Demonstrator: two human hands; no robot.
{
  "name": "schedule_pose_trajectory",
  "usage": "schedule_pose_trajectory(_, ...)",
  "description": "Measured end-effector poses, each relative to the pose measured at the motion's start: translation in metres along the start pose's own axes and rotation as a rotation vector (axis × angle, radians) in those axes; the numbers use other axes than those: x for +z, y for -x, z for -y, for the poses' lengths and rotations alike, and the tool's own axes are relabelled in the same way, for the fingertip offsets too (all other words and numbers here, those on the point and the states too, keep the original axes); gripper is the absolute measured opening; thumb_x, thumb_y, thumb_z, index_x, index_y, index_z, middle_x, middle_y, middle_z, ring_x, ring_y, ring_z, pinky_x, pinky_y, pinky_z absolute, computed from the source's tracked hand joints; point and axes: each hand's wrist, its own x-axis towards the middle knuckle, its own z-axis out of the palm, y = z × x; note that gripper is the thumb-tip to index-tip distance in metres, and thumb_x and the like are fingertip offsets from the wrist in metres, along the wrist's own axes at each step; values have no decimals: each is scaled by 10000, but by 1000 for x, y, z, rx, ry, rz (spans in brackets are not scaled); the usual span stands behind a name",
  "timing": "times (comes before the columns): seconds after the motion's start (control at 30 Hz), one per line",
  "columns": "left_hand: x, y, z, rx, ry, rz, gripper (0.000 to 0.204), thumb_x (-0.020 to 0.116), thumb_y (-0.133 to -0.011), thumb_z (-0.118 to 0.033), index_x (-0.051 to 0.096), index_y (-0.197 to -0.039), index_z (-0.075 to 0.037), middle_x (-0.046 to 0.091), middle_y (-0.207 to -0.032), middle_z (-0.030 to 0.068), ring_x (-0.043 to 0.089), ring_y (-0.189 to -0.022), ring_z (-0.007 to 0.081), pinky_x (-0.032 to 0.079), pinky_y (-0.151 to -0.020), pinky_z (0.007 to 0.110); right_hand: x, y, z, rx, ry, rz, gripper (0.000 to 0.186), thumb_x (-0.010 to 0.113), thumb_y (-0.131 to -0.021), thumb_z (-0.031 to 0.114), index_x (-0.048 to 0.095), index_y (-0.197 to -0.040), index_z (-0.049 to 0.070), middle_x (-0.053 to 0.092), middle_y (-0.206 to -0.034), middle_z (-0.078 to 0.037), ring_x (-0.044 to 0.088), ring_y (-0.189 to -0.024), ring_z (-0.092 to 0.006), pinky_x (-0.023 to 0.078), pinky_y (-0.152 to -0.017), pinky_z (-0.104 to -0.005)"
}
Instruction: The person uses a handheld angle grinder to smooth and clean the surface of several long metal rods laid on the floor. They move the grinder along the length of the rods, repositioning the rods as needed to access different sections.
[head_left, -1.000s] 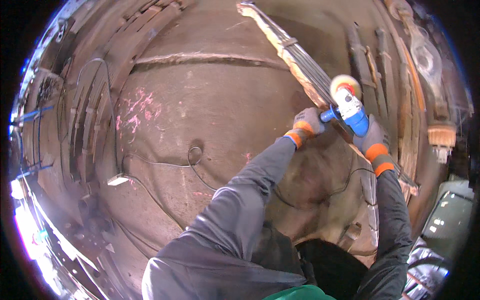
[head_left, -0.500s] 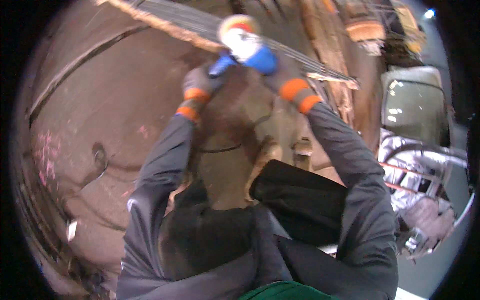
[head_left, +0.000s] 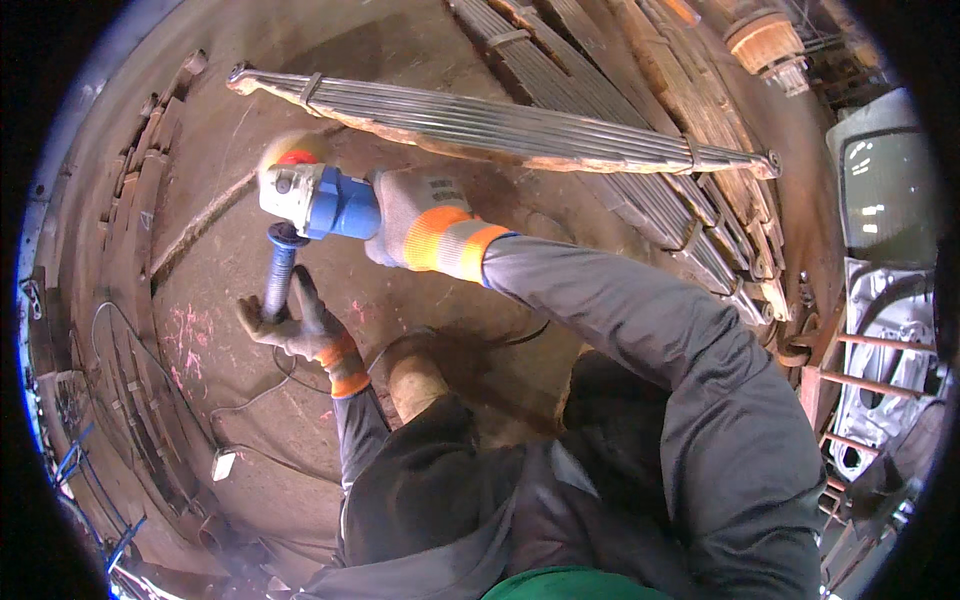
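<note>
My right hand (head_left: 420, 220), in a grey glove with an orange cuff, grips the blue body of an angle grinder (head_left: 340, 205). The tool's round disc (head_left: 290, 152) looks blurred, with a red-orange middle. My left hand (head_left: 295, 328), gloved alike, is loosely closed around the lower end of the blue side handle (head_left: 280, 275), thumb along it. Beyond my right hand lies a long leaf spring (head_left: 480, 125), its stacked leaves shiny along the upper side and rusty brown on the edge nearer me. The disc is apart from it, to the left of my right hand.
More leaf springs (head_left: 560, 85) lie at the upper right, and a rusty row (head_left: 130, 200) stands along the left. A cable (head_left: 280, 465) snakes over the brown floor (head_left: 400, 290). A glass pane (head_left: 885, 195) and silvery panel (head_left: 880, 370) are at the right.
The grinder has moved left and nearer me, off the leaf spring. My left hand has dropped lower left, and my right arm now reaches across. The view has turned and shows the whole spring.
</note>
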Motion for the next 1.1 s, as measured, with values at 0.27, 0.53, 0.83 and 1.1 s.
schedule_pose_trajectory(0.27,-12,34,22,-322,375,195,574,775,-895,-123,469,-1362,8,598,-1178,120,609,-972,189,537,-844,335,-2,-4,-2,-6,-9,68,403,767,-644,207,653,-1002,62,717,-925,-211,719,-896,-364,556,-769,-467)
schedule_pose_trajectory(0.53,63,8,-77,-464,-4,1761,386,649,-973,-234,612,-1292,-20,700,-976,53,672,-811,133,539,-719,263,-52,42,-139,-82,203,-112,454,806,-682,251,594,-1035,62,699,-944,-208,687,-864,-391,544,-756,-475)
schedule_pose_trajectory(0.83,184,138,-113,532,150,1651,520,671,-872,-456,593,-1273,-135,714,-1039,201,679,-948,432,530,-823,526,-69,117,-252,354,125,-525,691,849,-674,262,603,-1277,30,728,-1083,-178,718,-971,-337,568,-833,-419)
schedule_pose_trajectory(1.1,191,167,-103,482,72,1570,463,668,-869,-457,577,-1142,-95,701,-942,194,670,-901,433,524,-762,534,-87,100,-255,421,193,-414,649,853,-686,280,621,-1257,76,743,-1053,-167,728,-945,-326,572,-823,-427)
